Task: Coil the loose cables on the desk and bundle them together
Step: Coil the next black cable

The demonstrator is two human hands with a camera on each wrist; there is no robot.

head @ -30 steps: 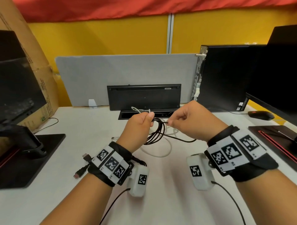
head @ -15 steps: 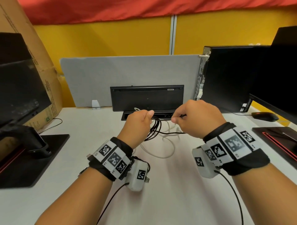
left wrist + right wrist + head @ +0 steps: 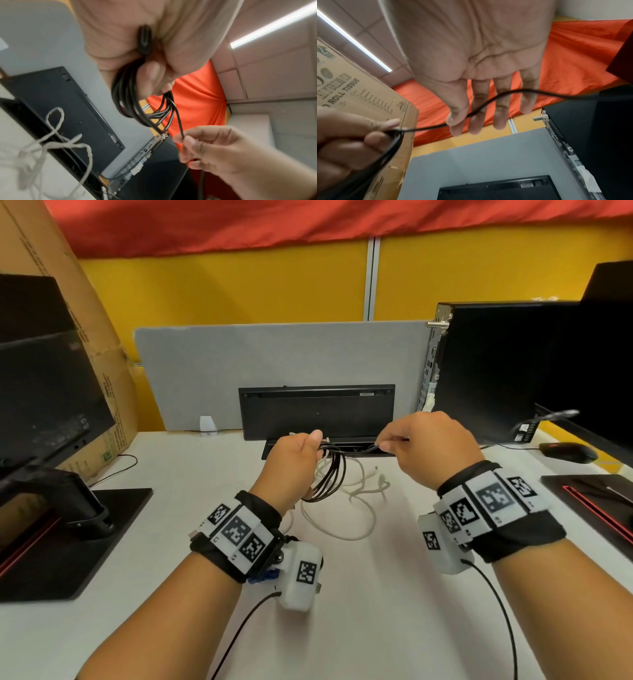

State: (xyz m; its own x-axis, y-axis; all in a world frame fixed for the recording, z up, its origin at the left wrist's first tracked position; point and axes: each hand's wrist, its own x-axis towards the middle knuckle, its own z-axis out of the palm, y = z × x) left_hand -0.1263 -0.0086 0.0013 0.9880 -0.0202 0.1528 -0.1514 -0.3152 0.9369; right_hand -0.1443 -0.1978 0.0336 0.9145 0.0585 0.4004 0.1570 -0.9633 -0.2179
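Two hands (image 3: 294, 463) (image 3: 428, 446) pinch black cable (image 3: 329, 474) over white desk (image 3: 376, 594); yellow partition (image 3: 222, 292) behind.

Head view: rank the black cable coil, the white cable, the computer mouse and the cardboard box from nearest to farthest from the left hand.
1. Black cable coil: gripped in the left hand.
2. White cable: loose on the desk, just right of that hand.
3. Cardboard box: far left, leaning behind the monitor.
4. Computer mouse: far right.
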